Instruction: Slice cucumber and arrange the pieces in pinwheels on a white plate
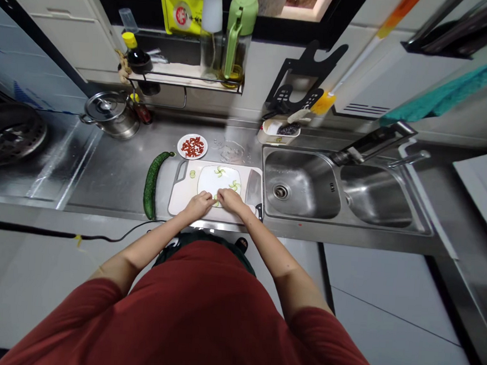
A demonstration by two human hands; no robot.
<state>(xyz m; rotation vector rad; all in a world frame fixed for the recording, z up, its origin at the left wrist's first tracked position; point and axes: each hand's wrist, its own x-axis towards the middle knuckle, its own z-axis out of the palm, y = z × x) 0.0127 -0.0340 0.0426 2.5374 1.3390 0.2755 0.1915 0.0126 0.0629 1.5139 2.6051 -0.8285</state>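
Observation:
My left hand [201, 203] and my right hand [229, 200] meet over the near edge of a white square plate [211, 181]. Both have their fingers pinched on thin, pale green cucumber slices [216, 203]; the fingers partly hide them. Farther up the plate, more slices lie fanned out in small pinwheels [220, 172]. Under the plate is a white cutting board [179, 199] with a grey handle. A few loose slices [192, 174] rest on its left part. A cleaver [253, 187] with a black handle lies along the board's right side.
A whole cucumber [151, 184] lies left of the board. Behind it stands a small plate [192, 156] of red pieces. A lidded pot [111, 115] is at the back left, beneath a shelf [171, 79] with bottles. To the right is a double sink [300, 211].

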